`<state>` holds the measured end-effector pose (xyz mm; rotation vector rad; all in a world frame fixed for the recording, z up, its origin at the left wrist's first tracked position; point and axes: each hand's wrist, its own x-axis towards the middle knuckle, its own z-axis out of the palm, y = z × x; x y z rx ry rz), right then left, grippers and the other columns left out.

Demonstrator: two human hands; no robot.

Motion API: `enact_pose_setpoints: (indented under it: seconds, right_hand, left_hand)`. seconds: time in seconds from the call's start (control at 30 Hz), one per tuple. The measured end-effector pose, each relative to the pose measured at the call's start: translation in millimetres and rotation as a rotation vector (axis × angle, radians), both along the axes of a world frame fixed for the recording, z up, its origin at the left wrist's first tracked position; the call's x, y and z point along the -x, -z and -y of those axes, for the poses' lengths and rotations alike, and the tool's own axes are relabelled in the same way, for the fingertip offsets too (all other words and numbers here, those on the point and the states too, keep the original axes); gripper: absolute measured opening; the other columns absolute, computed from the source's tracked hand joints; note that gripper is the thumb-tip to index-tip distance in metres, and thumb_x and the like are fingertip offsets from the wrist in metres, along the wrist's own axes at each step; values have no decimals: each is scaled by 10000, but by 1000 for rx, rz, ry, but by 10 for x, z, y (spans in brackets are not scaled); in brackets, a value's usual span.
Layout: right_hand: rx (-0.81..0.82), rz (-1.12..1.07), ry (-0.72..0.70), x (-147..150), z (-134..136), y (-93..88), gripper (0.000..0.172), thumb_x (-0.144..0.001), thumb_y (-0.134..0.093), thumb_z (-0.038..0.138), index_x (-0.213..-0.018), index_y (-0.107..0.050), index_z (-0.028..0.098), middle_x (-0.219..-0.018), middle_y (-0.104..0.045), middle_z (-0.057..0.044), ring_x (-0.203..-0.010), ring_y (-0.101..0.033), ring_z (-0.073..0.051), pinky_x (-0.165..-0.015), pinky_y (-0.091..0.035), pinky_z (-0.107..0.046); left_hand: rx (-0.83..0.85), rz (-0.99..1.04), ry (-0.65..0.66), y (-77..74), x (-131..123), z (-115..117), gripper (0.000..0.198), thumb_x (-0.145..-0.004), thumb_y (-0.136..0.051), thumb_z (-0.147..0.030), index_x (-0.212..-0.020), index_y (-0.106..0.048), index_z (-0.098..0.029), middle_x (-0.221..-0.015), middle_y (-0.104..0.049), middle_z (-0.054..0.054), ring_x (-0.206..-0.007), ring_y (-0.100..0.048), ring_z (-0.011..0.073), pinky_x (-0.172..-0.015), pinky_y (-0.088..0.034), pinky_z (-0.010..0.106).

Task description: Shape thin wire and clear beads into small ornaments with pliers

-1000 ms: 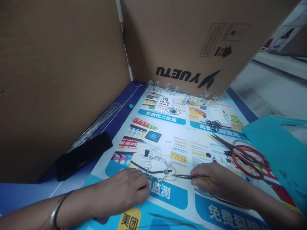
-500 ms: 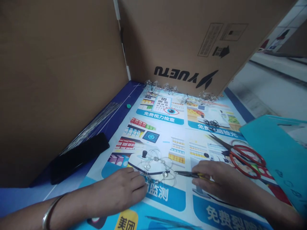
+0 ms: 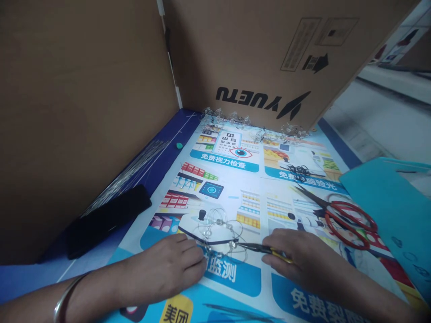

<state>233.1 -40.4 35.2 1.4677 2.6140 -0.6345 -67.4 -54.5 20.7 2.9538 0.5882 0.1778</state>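
Observation:
A ring of thin looped wire with clear beads, a beaded wire flower [image 3: 219, 222], lies on the printed sheet between my hands. My left hand [image 3: 173, 264], with a bangle at the wrist, has its fingers curled closed at the ring's lower left edge; its fingertips are partly hidden. In my right hand [image 3: 289, 251] are pliers [image 3: 256, 247] with dark, narrow jaws and a black and yellow handle. Their tips point left and meet the flower's right side at a bead. Whether the jaws grip the wire is too small to tell.
Red-handled scissors [image 3: 346, 220] lie right, beside a turquoise bag [image 3: 387, 193]. Beyond them sits a bundle of dark wire [image 3: 298, 171]. More wire pieces [image 3: 235, 119] line the cardboard wall [image 3: 252, 54]. At left are a black phone [image 3: 107, 220] and straight wires [image 3: 129, 172].
My right hand has moved slightly left, bringing the plier tips from just beside the beaded wire flower onto its right side. My left hand stays almost in place. The camera view has shifted a little.

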Motion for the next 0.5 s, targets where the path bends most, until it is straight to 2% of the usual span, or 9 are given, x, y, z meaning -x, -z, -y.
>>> enact_pose_setpoints:
  seconds: [0.3, 0.5]
  right_hand:
    - [-5, 24, -41, 6, -2, 15, 247, -867, -436, 336, -923, -650, 227, -872, -657, -71, -776, -609, -218, -658, -450, -312]
    - [3, 12, -19, -23, -21, 21, 257, -861, -445, 349, -950, -656, 233, -903, -662, -73, -790, -610, -219, -694, -455, -319]
  left_hand:
    - [-29, 9, -70, -3, -11, 3, 240, -904, -358, -104, -1086, -500, -172, -925, -624, 66, -836, -557, 178, -759, -443, 315]
    - [-22, -21, -90, -20, -20, -8, 187, -881, -404, -85, -1000, -525, -161, -858, -602, 60, -786, -544, 178, -718, -440, 308]
